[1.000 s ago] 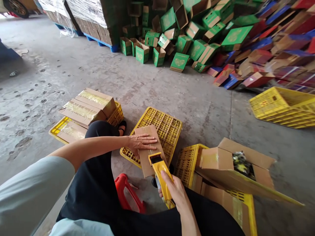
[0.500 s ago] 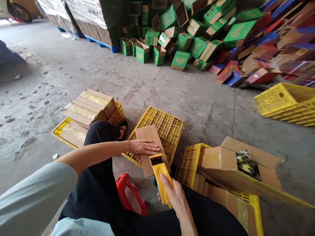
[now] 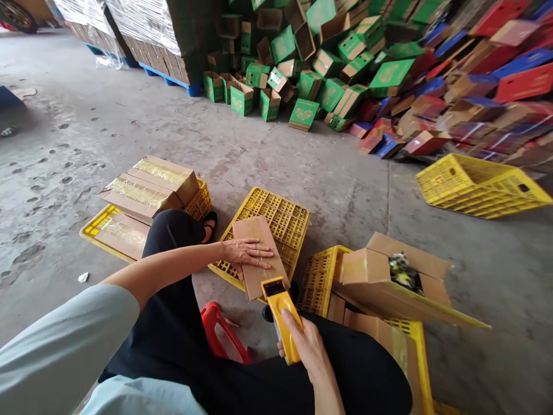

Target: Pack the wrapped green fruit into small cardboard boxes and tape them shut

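Note:
A flat-topped cardboard box (image 3: 276, 266) lies on an upturned yellow plastic crate (image 3: 287, 216). My left hand (image 3: 248, 253) rests on the box top with its fingers spread, and a few thin staples show near the fingertips. In my right hand (image 3: 309, 343) is a yellow carton stapler (image 3: 283, 323), its head at the near edge of the box. Whether the head touches the cardboard I cannot tell.
To the left, taped cartons (image 3: 149, 184) fill a yellow crate (image 3: 201, 202). On the right, an open carton (image 3: 367, 271) holding dark packets tops another crate (image 3: 319, 282). A red stool (image 3: 216, 328) is below. Behind lie piled green boxes (image 3: 305, 112) and a tilted yellow crate (image 3: 479, 184).
The view has turned slightly to the right, so the surroundings sit farther left. My left hand still lies on the box, and my right hand keeps the stapler at its near edge.

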A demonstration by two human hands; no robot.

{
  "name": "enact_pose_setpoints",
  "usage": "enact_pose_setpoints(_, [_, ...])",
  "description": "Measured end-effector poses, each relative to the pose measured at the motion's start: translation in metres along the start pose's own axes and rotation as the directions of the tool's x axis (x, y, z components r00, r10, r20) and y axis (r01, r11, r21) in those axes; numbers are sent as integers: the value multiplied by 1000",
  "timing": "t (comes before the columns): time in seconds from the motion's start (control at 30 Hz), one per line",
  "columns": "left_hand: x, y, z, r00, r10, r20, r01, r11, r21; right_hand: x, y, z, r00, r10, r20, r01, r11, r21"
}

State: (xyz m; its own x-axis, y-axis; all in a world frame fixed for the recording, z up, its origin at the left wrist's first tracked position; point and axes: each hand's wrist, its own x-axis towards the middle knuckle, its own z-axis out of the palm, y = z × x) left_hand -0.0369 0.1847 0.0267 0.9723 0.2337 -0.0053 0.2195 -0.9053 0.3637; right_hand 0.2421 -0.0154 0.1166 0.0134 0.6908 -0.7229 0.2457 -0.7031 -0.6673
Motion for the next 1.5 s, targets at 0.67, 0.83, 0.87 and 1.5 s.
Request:
enact_pose_setpoints(0.67, [22,30,9,999,-45,-26,47,996,69,26,-4,15,999,-31,-14,31,997,72])
enact_pose_setpoints(0.83, [24,26,3,996,-83,32,81,995,56,3,4,5,1000,21,10,-21,1000,-5])
enact_pose_setpoints(0.87, [24,26,3,995,-89,38,87,995,52,-1,6,4,1000,22,13,-22,1000,-15])
enact_pose_setpoints(1.5, [29,60,14,999,-40,-6,40,997,66,-8,3,11,999,3,-38,-4,1000,-30])
